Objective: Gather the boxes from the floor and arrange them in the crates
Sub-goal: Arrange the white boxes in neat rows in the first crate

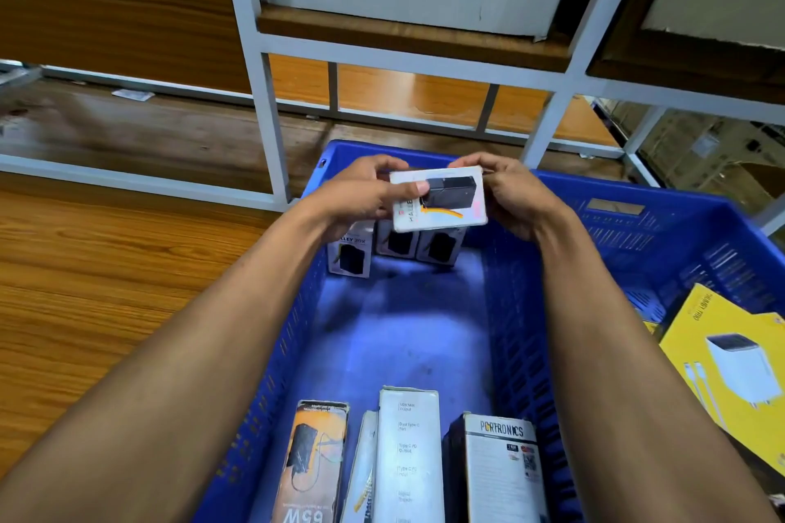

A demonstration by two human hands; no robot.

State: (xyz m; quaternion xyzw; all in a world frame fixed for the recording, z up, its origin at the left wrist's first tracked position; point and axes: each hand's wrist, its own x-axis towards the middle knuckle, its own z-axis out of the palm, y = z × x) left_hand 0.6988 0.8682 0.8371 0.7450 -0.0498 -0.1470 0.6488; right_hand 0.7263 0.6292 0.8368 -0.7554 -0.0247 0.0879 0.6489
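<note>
Hands (361,193) hold box (439,200), over blue crate (616,225)

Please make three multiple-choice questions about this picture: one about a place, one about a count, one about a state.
1. Where do the three small boxes stand?
A. on the shelf
B. at the crate's far wall
C. on the floor

2. How many hands hold the white box?
A. none
B. one
C. two

3. The crate's middle floor is
A. bare
B. covered with boxes
C. holding a yellow box

Answers: B, the small boxes line the blue crate's far wall; C, the left hand and right hand both have a grip on the white box; A, only blue plastic shows there.
</note>
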